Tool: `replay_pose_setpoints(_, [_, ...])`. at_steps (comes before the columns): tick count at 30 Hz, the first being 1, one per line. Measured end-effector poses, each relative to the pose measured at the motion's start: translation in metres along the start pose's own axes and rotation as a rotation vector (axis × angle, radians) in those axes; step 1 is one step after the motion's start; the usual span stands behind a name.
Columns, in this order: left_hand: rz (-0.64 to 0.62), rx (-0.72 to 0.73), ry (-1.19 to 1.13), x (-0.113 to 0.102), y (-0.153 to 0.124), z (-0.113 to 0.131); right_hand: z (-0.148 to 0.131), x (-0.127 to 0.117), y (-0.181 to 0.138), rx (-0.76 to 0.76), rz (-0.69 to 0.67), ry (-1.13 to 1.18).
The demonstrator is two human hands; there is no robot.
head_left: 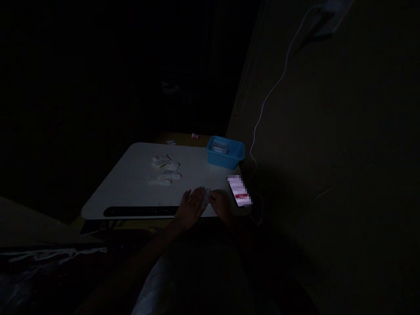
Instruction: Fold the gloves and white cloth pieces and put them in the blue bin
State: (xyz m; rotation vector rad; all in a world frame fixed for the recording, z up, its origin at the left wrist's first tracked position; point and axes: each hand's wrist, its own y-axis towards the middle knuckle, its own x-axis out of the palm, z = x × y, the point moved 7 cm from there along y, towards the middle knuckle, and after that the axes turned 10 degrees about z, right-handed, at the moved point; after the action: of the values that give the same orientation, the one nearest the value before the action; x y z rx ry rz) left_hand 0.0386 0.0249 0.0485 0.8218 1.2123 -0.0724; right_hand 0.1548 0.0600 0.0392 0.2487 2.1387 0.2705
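Small pale piece (206,196), looks kinda filmy. Left hand (190,206) flat beside it; right hand (220,204) curled, can't tell if pinching.

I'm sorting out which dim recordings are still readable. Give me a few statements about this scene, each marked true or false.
1. A blue basket stands at the far right part of the white table. True.
2. The basket holds nothing. False: a clear container is in it.
3. The phone has a dark screen. False: its screen is lit.
4. The left hand and right hand are at a small pale piece near the table's near edge. True.
5. The crumpled white items lie to the right of both hands. False: they lie on the table, to the left of the hands and farther off.
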Motion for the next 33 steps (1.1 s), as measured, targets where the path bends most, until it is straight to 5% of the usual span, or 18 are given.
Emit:
replay_pose_setpoints(11, [-0.127, -0.073, 0.117, 0.014, 0.0, -0.001, 0.002, -0.012, 0.002, 0.021, 0.051, -0.014])
replay_pose_setpoints(14, [-0.126, -0.076, 0.107, 0.012, 0.0, 0.0, -0.014, -0.016, -0.007, -0.166, 0.093, -0.032])
replay_pose_setpoints(19, [-0.145, -0.051, 0.076, 0.013, -0.002, 0.001, -0.045, 0.001, -0.03, -0.506, -0.036, -0.134])
replay_pose_setpoints(33, [-0.116, -0.062, 0.038, 0.014, -0.004, 0.0, -0.041, 0.012, -0.03, -0.464, -0.101, -0.242])
